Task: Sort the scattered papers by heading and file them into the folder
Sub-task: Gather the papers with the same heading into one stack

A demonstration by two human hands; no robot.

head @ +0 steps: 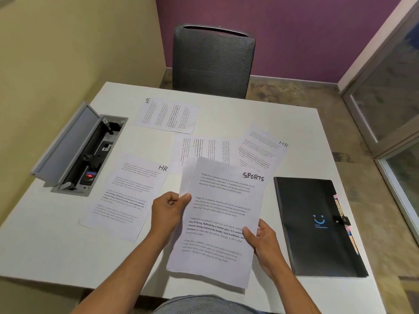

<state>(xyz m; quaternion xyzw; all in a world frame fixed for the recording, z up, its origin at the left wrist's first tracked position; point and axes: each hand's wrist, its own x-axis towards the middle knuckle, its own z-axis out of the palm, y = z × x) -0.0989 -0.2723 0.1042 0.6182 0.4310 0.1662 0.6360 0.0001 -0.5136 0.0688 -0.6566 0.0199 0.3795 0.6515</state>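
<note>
I hold a small stack of papers headed SPORTS (pixel 217 214) above the white table (pixel 56 245). My left hand (pixel 169 210) pinches its left edge. My right hand (pixel 263 241) grips its right edge, thumb on top. Three sheets headed HR lie flat: one at the left (pixel 127 196), one at the back (pixel 166 115), one at the right (pixel 263 150). Another sheet (pixel 199 148) lies partly under the held stack, its heading hidden. A closed black folder (pixel 317 225) with coloured tabs lies to the right.
An open cable box (pixel 84 150) with its grey lid raised is set into the table's left side. A grey mesh chair (pixel 213 62) stands at the far edge. A glass door (pixel 390 105) is at the right.
</note>
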